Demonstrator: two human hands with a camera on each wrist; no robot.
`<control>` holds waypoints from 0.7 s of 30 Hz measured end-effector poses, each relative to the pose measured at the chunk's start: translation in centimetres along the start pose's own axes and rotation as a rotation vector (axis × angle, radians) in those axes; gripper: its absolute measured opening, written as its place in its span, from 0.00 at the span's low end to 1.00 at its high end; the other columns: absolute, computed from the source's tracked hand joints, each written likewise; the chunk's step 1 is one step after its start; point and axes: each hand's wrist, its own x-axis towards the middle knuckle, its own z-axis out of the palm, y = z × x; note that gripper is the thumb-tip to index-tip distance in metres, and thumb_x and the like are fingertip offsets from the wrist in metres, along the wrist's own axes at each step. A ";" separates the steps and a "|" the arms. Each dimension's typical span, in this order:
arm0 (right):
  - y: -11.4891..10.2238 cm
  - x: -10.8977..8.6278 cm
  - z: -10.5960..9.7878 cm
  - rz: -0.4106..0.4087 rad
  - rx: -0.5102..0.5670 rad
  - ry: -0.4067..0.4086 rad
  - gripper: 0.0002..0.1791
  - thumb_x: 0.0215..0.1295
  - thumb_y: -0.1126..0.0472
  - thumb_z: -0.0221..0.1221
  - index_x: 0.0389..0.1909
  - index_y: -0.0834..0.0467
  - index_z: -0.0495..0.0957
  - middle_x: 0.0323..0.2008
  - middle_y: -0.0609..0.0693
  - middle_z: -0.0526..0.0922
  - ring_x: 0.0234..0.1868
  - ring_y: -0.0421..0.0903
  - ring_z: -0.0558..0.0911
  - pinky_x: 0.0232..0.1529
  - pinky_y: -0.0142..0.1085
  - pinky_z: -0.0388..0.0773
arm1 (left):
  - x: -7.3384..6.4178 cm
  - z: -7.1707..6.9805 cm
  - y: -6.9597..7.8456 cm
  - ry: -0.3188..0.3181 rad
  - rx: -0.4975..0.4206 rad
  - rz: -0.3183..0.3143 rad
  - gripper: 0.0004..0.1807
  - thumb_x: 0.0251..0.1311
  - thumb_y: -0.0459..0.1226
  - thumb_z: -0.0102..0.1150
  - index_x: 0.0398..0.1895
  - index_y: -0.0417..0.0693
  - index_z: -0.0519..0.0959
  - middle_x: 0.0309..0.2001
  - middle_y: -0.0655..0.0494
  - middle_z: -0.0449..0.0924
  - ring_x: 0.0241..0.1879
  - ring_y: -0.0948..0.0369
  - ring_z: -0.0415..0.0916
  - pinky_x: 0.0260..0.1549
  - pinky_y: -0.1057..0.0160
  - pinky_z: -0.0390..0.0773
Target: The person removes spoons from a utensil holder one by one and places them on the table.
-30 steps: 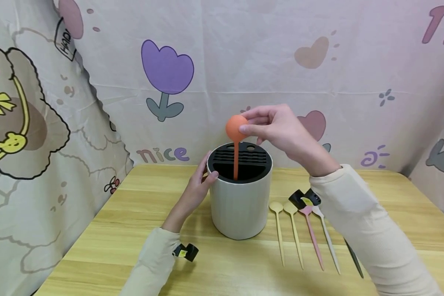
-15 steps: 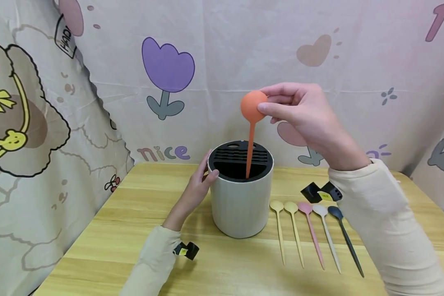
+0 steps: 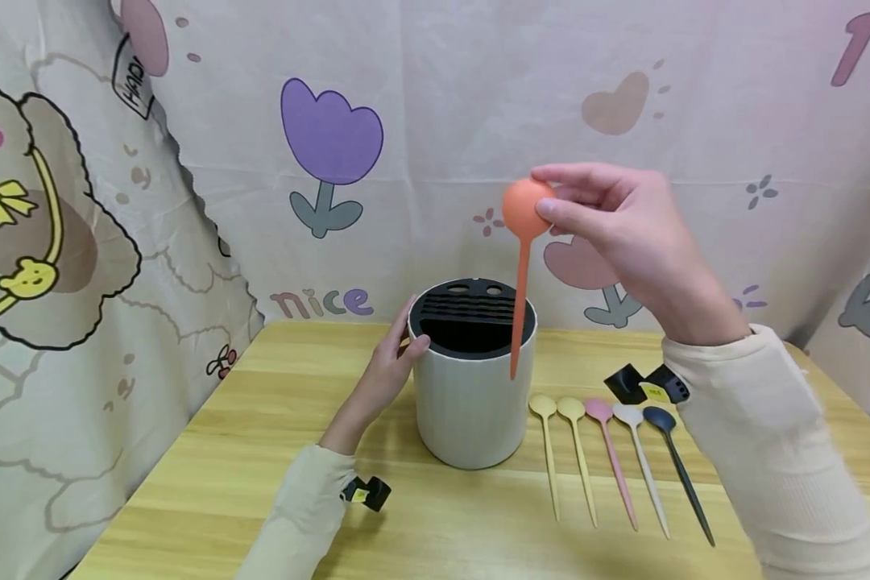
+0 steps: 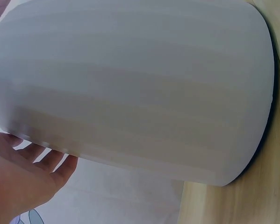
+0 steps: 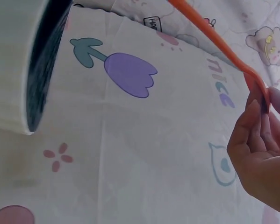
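My right hand (image 3: 641, 229) pinches an orange spoon (image 3: 528, 208) by its round bowl between thumb and fingers. The handle points down, its tip in front of the right side of a white round utensil holder (image 3: 471, 411) in the head view. In the right wrist view the spoon's orange handle (image 5: 214, 39) slants up from the fingers. My left hand (image 3: 387, 366) rests against the holder's left side near the rim, thumb at the front and fingers farther back. The left wrist view shows those fingers (image 4: 62, 170) fairly straight along the holder's wall.
The holder's black top (image 3: 471, 318) has slots, round holes and a wide front opening. To its right lie several spoons in a row: two yellow, a pink spoon (image 3: 611, 451), a white one and a dark one (image 3: 670, 447). A patterned cloth (image 3: 435, 121) hangs behind the wooden table (image 3: 297, 403).
The right hand has moved up and to the right with the orange spoon, whose handle has come out of the holder's opening. The left hand has stayed on the holder.
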 end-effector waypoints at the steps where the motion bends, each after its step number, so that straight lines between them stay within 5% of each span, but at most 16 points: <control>1: 0.2 -0.2 -0.1 0.024 -0.018 0.003 0.19 0.55 0.68 0.68 0.50 0.62 0.83 0.38 0.54 0.86 0.36 0.45 0.84 0.40 0.31 0.79 | 0.0 0.0 0.0 0.001 0.002 -0.002 0.41 0.63 0.49 0.46 0.78 0.52 0.47 0.74 0.45 0.51 0.68 0.44 0.58 0.61 0.45 0.64; 10: 3.1 -1.6 -1.3 0.212 -0.027 -0.060 0.27 0.53 0.71 0.68 0.56 0.65 0.78 0.40 0.50 0.87 0.42 0.43 0.84 0.44 0.30 0.79 | -0.1 0.0 -0.1 -0.004 0.006 0.004 0.41 0.64 0.52 0.46 0.78 0.52 0.47 0.74 0.45 0.50 0.68 0.43 0.57 0.60 0.44 0.65; 15: 4.7 -2.3 -1.8 0.238 -0.102 -0.134 0.34 0.51 0.74 0.67 0.63 0.70 0.70 0.40 0.49 0.86 0.43 0.42 0.84 0.46 0.30 0.78 | -0.2 0.0 -0.1 0.001 0.013 -0.002 0.41 0.64 0.52 0.46 0.78 0.53 0.47 0.74 0.46 0.50 0.67 0.43 0.58 0.60 0.44 0.66; 21: 6.6 -3.8 -2.2 0.241 -0.158 -0.161 0.31 0.52 0.71 0.69 0.60 0.65 0.74 0.38 0.49 0.87 0.42 0.44 0.83 0.45 0.32 0.78 | -0.2 0.0 0.0 0.003 0.019 0.000 0.41 0.64 0.52 0.46 0.78 0.53 0.47 0.74 0.46 0.51 0.67 0.45 0.58 0.59 0.45 0.66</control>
